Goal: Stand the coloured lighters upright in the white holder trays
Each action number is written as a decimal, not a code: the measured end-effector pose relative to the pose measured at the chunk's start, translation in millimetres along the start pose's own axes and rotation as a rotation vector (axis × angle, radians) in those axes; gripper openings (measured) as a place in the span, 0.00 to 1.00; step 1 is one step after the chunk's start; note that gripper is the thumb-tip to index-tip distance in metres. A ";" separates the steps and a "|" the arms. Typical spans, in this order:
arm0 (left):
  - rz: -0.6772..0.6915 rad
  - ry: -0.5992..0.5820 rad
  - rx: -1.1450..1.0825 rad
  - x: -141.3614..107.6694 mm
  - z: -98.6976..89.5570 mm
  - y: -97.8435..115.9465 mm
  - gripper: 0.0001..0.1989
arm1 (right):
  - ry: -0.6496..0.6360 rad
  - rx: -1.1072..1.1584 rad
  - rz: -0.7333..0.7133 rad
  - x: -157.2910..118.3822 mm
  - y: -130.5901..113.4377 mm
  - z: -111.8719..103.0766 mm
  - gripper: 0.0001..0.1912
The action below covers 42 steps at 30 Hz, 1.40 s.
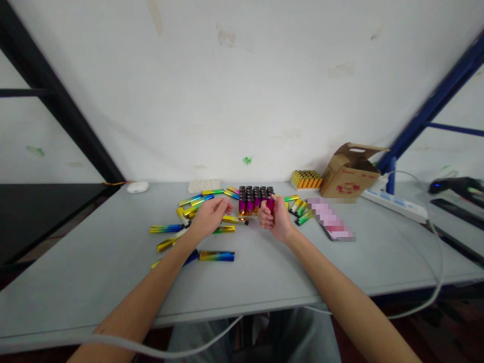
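Note:
My right hand [276,219] is closed round a shiny purple cylinder with a dark top [269,203], held upright. Just left of it stands a tight block of similar purple-and-orange cylinders with black tops [249,204], in rows on a pale base. My left hand [212,214] hovers left of the block, thumb and fingers drawn together; whether anything is between them I cannot make out. Around and under my left arm lie loose shiny tubes in yellow, green and blue, one yellow-to-blue tube [217,256] nearest me. Several more loose tubes [298,207] lie right of my right hand.
A pale tray with round hollows [204,186] lies at the back. Back right stand a block of yellow-orange cylinders [306,179] and an open cardboard box [346,179]. A phone [333,219], power strip [397,204] with cable and white case [138,187] also lie on the table.

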<state>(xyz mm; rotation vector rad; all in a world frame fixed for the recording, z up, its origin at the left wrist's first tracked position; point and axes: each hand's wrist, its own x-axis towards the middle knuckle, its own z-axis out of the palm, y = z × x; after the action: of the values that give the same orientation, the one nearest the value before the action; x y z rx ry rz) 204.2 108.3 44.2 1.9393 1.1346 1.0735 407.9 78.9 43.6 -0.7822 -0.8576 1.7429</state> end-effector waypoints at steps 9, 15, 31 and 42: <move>-0.018 -0.003 -0.032 0.2 0.5 -1.4 0.22 | -0.045 0.045 -0.079 -3.7 -0.3 -1.2 0.25; -0.019 0.010 -0.044 0.6 0.2 -2.2 0.22 | -0.066 0.115 -0.137 -6.2 -4.4 0.0 0.16; -0.019 0.019 -0.029 0.3 -0.9 1.6 0.19 | 0.167 -0.778 -0.754 -7.9 -21.9 -22.3 0.18; -0.033 0.016 -0.023 -0.6 -1.3 2.9 0.18 | 0.273 -1.127 -0.801 -4.6 -10.2 -27.0 0.16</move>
<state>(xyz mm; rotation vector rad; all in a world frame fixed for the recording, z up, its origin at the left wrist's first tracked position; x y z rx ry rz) 204.0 106.8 47.1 1.8914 1.1540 1.0818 436.4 82.1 38.1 -1.1143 -1.6755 0.3360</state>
